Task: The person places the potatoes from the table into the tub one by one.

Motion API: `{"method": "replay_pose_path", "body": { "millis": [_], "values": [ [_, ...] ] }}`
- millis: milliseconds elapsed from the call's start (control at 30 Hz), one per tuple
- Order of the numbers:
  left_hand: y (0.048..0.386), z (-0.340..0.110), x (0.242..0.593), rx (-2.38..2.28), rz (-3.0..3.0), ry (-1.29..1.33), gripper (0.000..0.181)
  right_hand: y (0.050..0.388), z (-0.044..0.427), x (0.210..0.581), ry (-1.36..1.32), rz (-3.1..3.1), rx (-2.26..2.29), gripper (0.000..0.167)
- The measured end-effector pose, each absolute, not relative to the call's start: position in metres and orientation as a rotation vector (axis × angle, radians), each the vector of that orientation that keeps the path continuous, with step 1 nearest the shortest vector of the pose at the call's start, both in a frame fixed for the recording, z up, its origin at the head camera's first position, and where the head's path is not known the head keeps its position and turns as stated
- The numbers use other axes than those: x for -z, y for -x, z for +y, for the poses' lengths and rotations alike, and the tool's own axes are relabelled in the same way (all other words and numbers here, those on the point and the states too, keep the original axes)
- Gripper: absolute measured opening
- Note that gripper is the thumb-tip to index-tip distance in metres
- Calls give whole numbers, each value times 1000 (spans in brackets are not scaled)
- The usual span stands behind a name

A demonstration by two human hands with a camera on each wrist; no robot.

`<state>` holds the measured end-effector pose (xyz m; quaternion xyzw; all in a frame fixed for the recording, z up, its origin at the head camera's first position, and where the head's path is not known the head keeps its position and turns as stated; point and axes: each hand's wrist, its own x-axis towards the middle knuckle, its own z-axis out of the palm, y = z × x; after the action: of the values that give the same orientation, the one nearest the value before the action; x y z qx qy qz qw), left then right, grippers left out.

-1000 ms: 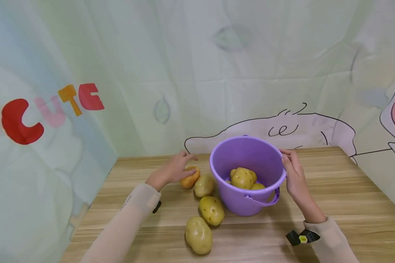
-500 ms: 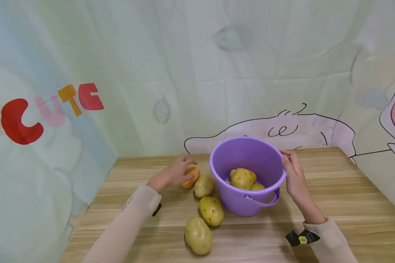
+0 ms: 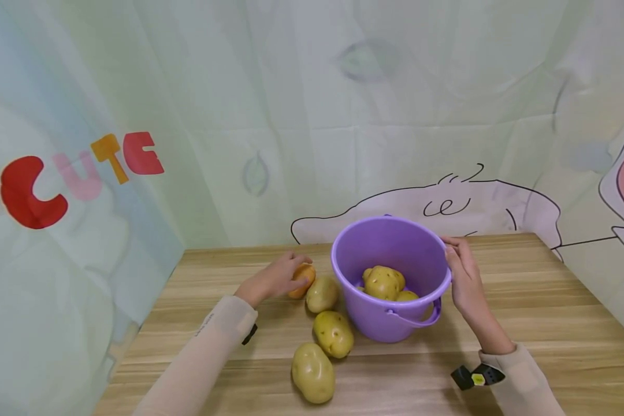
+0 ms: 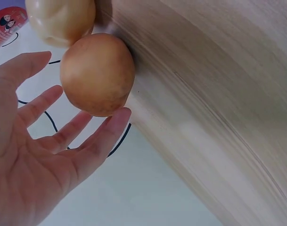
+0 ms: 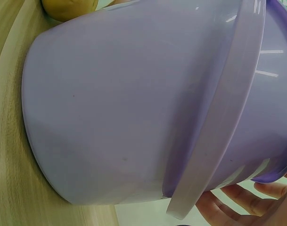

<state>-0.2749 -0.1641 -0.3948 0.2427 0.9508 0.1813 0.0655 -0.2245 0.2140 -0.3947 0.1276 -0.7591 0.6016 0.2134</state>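
Observation:
In the head view my left hand (image 3: pixel 273 278) is beside a smooth, round orange-brown piece of produce (image 3: pixel 304 281), its exact kind unclear. The left wrist view shows my fingers spread around the round produce (image 4: pixel 97 73), a fingertip at its edge; whether it touches cannot be told. A purple bucket (image 3: pixel 385 320) stands upright with several potatoes (image 3: pixel 383 282) inside. My right hand (image 3: pixel 467 280) holds the bucket's rim at its right side. From the right wrist, curled fingers (image 5: pixel 249 200) show by the rim; the rest of that hand is cut off.
A potato (image 3: pixel 322 293) lies next to the orange-brown produce. Two more potatoes, a yellow one (image 3: pixel 333 334) and a larger pale one (image 3: pixel 314 372), lie nearer on the wooden table (image 3: pixel 229 370). A printed curtain (image 3: pixel 270 115) hangs behind the table.
My left hand has shifted slightly down and to the right, closer around the orange-brown produce. The right hand and bucket have stayed put.

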Motion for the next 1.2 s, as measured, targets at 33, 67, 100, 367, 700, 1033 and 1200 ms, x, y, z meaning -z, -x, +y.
{"method": "replay_pose_path", "body": {
  "millis": [33, 67, 100, 367, 700, 1033, 1200],
  "values": [
    [275, -164, 395, -547, 2868, -726, 49, 224, 214, 395, -354, -2108, -1669, 37],
    [275, -164, 396, -547, 2869, -725, 48, 224, 214, 394, -353, -2108, -1668, 37],
    [275, -164, 397, -546, 2868, -719, 48, 224, 214, 394, -352, -2109, -1666, 37],
    [277, -165, 402, -539, 2865, -708, 49, 224, 213, 394, -341, -2103, -1667, 37],
    [278, -166, 405, -533, 2859, -717, 50, 224, 212, 394, -337, -2094, -1674, 37],
    [279, -166, 408, -521, 2867, -728, 51, 224, 212, 393, -344, -2085, -1685, 36],
    [280, -166, 410, -532, 2860, -701, 51, 224, 212, 393, -344, -2088, -1690, 36]
  ]
}}
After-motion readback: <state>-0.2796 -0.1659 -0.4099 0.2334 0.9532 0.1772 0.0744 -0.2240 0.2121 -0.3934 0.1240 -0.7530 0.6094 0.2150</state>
